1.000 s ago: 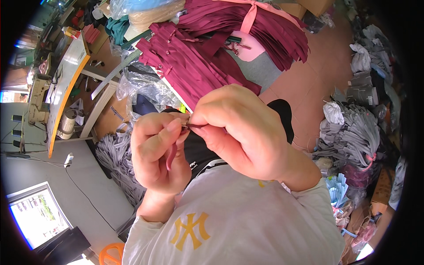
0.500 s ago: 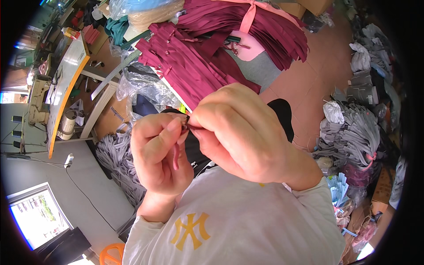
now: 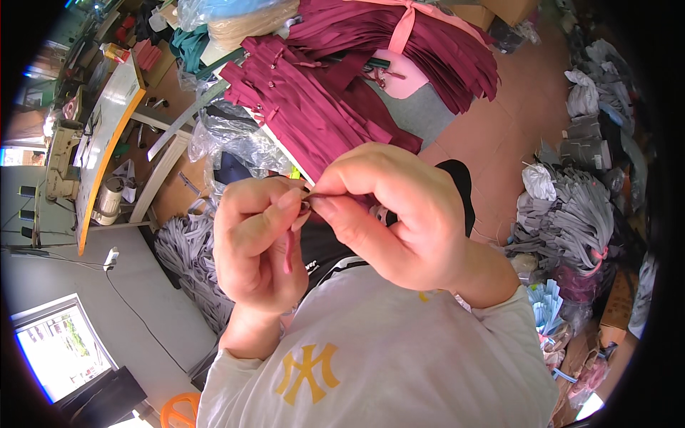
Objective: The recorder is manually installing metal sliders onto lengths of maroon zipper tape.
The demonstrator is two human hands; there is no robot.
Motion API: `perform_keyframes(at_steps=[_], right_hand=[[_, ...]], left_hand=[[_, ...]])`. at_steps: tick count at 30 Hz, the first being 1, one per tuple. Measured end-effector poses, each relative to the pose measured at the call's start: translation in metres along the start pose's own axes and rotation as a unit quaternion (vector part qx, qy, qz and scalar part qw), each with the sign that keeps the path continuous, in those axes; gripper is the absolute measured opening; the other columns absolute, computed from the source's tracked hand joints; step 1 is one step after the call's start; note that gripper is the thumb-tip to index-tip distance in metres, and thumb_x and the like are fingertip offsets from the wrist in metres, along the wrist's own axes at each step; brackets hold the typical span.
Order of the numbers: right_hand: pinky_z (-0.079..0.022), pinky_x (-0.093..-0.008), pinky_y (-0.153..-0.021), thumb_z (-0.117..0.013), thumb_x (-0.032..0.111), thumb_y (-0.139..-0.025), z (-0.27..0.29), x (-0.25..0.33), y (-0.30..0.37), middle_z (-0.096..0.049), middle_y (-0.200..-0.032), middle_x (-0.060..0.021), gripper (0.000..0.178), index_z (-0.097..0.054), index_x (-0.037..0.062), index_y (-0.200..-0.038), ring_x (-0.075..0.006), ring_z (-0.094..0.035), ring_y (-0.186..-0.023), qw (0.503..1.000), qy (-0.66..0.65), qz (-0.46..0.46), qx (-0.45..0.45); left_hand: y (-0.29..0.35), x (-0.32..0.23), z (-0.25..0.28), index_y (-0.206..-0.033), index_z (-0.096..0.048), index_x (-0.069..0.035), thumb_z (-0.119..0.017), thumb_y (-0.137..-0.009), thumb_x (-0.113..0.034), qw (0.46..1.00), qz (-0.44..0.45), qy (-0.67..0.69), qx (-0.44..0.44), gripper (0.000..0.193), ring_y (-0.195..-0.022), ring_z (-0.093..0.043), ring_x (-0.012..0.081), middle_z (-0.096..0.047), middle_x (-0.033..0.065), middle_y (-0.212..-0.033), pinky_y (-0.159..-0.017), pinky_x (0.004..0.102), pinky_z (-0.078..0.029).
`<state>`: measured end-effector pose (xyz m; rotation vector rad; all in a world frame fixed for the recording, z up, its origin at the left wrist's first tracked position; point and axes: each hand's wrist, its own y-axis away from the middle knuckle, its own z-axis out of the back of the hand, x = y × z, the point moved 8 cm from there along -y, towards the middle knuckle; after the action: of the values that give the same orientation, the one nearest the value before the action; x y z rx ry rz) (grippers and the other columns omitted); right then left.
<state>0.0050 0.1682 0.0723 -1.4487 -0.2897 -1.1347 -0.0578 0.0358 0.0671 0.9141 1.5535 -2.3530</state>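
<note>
In front of my chest my two hands meet, fingertips nearly touching. My left hand [image 3: 257,239] is closed in a pinch on a thin maroon cord [image 3: 289,253], whose end hangs down past the palm. At the fingertips sits a small shiny piece [image 3: 305,205], mostly hidden, perhaps metal. My right hand [image 3: 399,221] pinches another stretch of the maroon cord between thumb and forefinger. Beyond the hands lies a pile of flat maroon fabric strips [image 3: 321,118] with small metal fittings and cords at their far left ends.
A second maroon bundle [image 3: 457,60], tied with a pink band [image 3: 403,25], lies at the far side beside a dark green handle [image 3: 378,63]. Clear plastic bags [image 3: 228,135] hang at the left, near a yellow-edged table [image 3: 118,135]. Grey strip bundles [image 3: 571,214] heap on the floor at right.
My right hand has turned and shifted slightly right, its fingers opening out from the palm, showing the pinched cord. My left hand has stayed nearly in place.
</note>
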Motion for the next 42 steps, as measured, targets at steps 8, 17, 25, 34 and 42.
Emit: perform_keyframes(at_steps=[8, 17, 25, 34, 42], right_hand=[[-0.046, -0.0309, -0.060, -0.069, -0.007, -0.081, 0.004, -0.008, -0.005, -0.066, -0.083, -0.0114, 0.014, -0.065, -0.0025, -0.094, -0.0228, -0.060, -0.066, 0.994, -0.083, -0.053, 0.051], [-0.048, -0.0333, -0.061, -0.073, -0.002, -0.079, 0.002, -0.015, 0.003, -0.064, -0.081, -0.0077, 0.016, -0.066, 0.0012, -0.093, -0.0249, -0.061, -0.070, 0.988, -0.099, -0.118, 0.012], [-0.048, -0.0290, -0.065, -0.069, 0.004, -0.089, 0.009, 0.002, -0.001, -0.067, -0.088, -0.0131, 0.006, -0.068, -0.0009, -0.093, -0.0210, -0.062, -0.074, 0.994, -0.026, 0.102, 0.004], [-0.049, -0.0295, -0.069, -0.074, -0.009, -0.072, 0.011, -0.006, 0.004, -0.067, -0.092, -0.0076, 0.025, -0.072, 0.0061, -0.092, -0.0203, -0.062, -0.079, 0.997, -0.060, 0.042, -0.012], [-0.049, -0.0307, -0.068, -0.073, -0.007, -0.077, 0.007, -0.005, 0.005, -0.066, -0.089, -0.0085, 0.017, -0.070, 0.0009, -0.092, -0.0219, -0.062, -0.078, 0.997, -0.080, -0.005, 0.005]], left_hand=[[-0.006, -0.001, 0.000, -0.105, -0.061, 0.003, -0.064, -0.083, 0.010, 0.998, -0.020, -0.019, 0.060, 0.024, -0.079, -0.064, 0.0261, -0.063, 0.0149, -0.090, -0.070, 0.0343, -0.055], [-0.007, 0.002, -0.001, -0.103, -0.061, 0.003, -0.066, -0.085, 0.008, 0.998, 0.009, 0.029, 0.053, 0.020, -0.083, -0.066, 0.0286, -0.065, 0.0165, -0.090, -0.074, 0.0363, -0.056], [-0.003, 0.007, 0.001, -0.102, -0.060, 0.002, -0.068, -0.084, 0.007, 0.983, 0.058, 0.174, -0.009, 0.020, -0.093, -0.066, 0.0300, -0.067, 0.0190, -0.099, -0.084, 0.0408, -0.054], [-0.009, -0.008, 0.002, -0.099, -0.064, -0.002, -0.067, -0.077, 0.010, 0.995, -0.045, 0.075, 0.040, 0.026, -0.086, -0.067, 0.0284, -0.069, 0.0149, -0.098, -0.083, 0.0426, -0.056], [-0.005, -0.005, 0.006, -0.100, -0.063, 0.000, -0.067, -0.077, 0.012, 0.996, -0.019, 0.087, 0.011, 0.026, -0.087, -0.067, 0.0307, -0.069, 0.0161, -0.097, -0.078, 0.0398, -0.055]])
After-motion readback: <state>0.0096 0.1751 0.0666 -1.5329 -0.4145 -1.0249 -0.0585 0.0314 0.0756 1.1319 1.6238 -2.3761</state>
